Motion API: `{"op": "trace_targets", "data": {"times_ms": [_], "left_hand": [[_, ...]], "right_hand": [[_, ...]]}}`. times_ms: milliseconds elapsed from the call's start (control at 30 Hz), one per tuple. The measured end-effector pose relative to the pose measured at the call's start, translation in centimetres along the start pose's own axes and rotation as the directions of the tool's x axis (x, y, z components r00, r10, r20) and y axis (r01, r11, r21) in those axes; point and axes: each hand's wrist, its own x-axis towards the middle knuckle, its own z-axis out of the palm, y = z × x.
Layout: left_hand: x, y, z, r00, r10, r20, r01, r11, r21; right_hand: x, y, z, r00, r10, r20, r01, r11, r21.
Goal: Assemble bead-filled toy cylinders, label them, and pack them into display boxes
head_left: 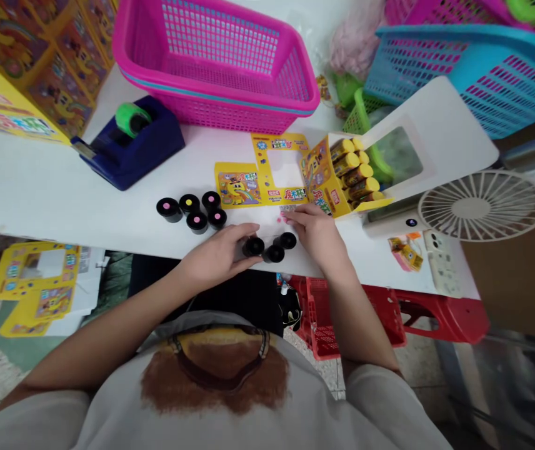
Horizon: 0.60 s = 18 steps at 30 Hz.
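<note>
My left hand (215,256) is curled around a small black cup (253,246), thumb on the far side and fingers on the near side. Two more black cups (274,253) stand close to its right. My right hand (319,234) has thumb and forefinger pinched together at some tiny pink pieces (279,219) on the table; whatever is between the fingertips is too small to name. Left of my hands stands a group of several black cups (197,221) with pink or yellow dots in them. A flattened yellow printed box (272,199) lies beyond the hands.
An open yellow box (326,178) holds several yellow-capped tubes (354,172). Pink baskets (230,112) and a blue tape dispenser (131,147) stand behind. To the right are a white fan (483,206), a phone (442,262) and a blue basket (436,56). The table (84,215) ends at my body.
</note>
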Motion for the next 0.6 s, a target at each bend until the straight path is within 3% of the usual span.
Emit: {"op": "trace_targets", "data": {"times_ms": [267, 367, 500, 600], "left_hand": [[0.3, 0.0, 0.0, 0.999, 0.023, 0.029, -0.023, 1.0, -0.009], [0.3, -0.1, 0.0, 0.999, 0.0, 0.047, 0.002, 0.999, -0.036], [0.1, -0.3, 0.2, 0.999, -0.02, 0.044, 0.024, 0.994, -0.102], [-0.2, -0.4, 0.4, 1.0, -0.003, 0.012, 0.005, 0.99, -0.144]], "right_hand": [[-0.1, 1.1, -0.4, 0.996, -0.079, 0.032, 0.079, 0.997, 0.007], [0.2, 0.5, -1.3, 0.999, -0.051, 0.01, 0.05, 0.997, 0.065], [-0.6, -3.4, -2.9, 0.986, 0.118, -0.118, -0.088, 0.969, 0.232], [-2.1, -7.3, -3.1, 0.985, 0.152, -0.083, -0.109, 0.917, 0.383]]}}
